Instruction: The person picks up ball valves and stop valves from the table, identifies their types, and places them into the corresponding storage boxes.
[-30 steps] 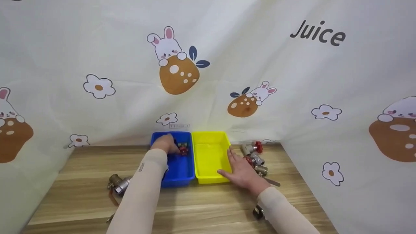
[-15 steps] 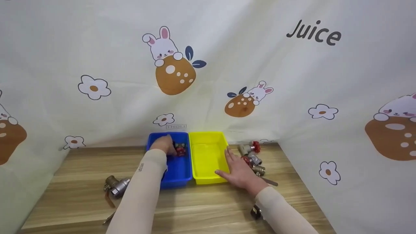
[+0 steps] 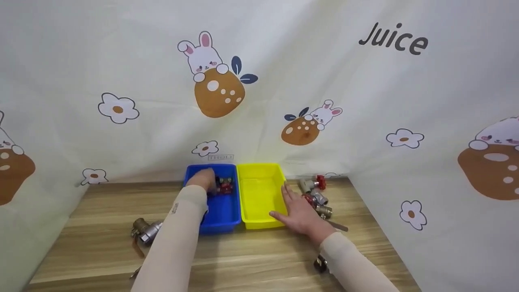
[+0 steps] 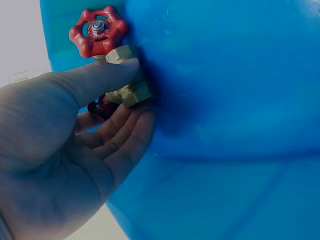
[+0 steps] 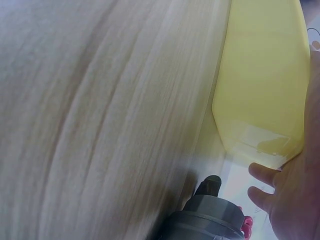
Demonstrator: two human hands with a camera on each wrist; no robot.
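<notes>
My left hand (image 3: 202, 181) reaches into the far end of the blue bin (image 3: 221, 213). In the left wrist view its thumb lies across the brass body of a gate valve (image 4: 122, 52) with a red handwheel, and the fingers curl beneath, pinching it. Part of another red handwheel (image 4: 98, 109) shows behind the fingers. More red and brass valves (image 3: 225, 188) sit right beside this hand in the head view. My right hand (image 3: 301, 213) spreads straight fingers along the right wall of the yellow bin (image 3: 261, 198), which stands against the blue one.
Several valves, one with a red wheel (image 3: 321, 182), lie right of the yellow bin, close behind my right hand. A ball valve (image 3: 150, 233) lies left of my left forearm, and a black piece (image 3: 320, 264) by the right sleeve. A printed curtain (image 3: 259, 121) encloses the wooden table (image 3: 243, 259).
The left hand has shifted slightly left inside the blue bin, and more of the red valve parts beside it show. The right hand keeps its place on the yellow bin.
</notes>
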